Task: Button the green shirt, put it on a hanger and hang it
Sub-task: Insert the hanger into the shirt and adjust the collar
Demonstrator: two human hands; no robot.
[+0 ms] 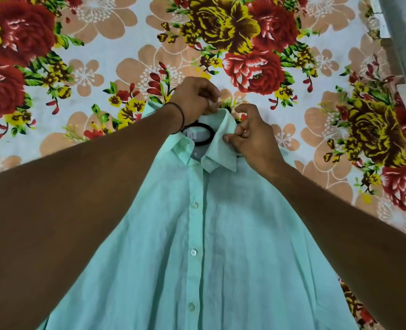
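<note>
Right now the green shirt [221, 234] lies flat, front side up, on a flowery bed sheet [97, 55]. Its neck end is near the middle of the sheet, and the rest spreads down toward the person. The sheet's right edge, next to a grey strip [402, 32], is well away from the shirt. The white buttons [195, 205] down the front look done up, and so does the small one at the neck.

The left hand [195, 98] is at the top of the collar [223, 139]. Its fingers are curled and pinch the collar's top edge. A thin black band [181, 115] goes round that wrist. The right hand [254, 136] is on the collar's right side. Its thumb and fingers pinch the folded cloth there.

Inside the neck hole, a curved bit of the black hanger [208, 133] shows, beside a white label [192, 136]. The rest of the hanger is hidden under the shirt.
</note>
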